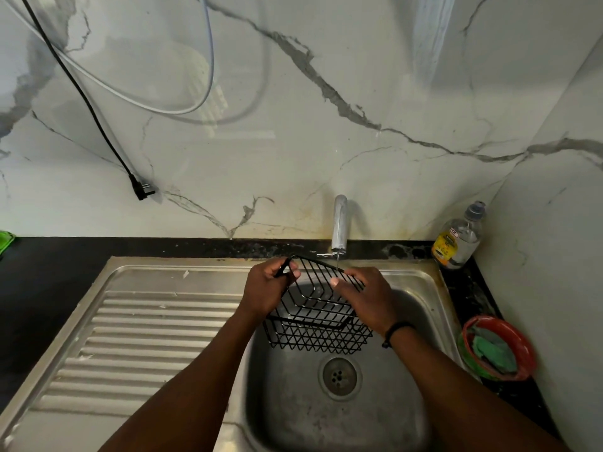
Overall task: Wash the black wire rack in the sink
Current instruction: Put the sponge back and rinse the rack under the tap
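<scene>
Tap [340,223] overhangs the sink's [421,321] far edge. Bottle [458,238] and red bowl [497,347] crowd the right rim. Left drainboard [146,337] gives open passage.

A black counter [49,272] carried a steel sink [156,324] with a ribbed drainboard. A clear bottle [456,238] stood at its back right corner; a red bowl [499,349] sat along the right edge.

Dim scene, my view. Soft light from above; pale glare streaks on marble wall [359,76]. Sink [408,370] basin shadowed, my forearms dark. Wide-angle bending at edges; focus mostly sharp.
</scene>
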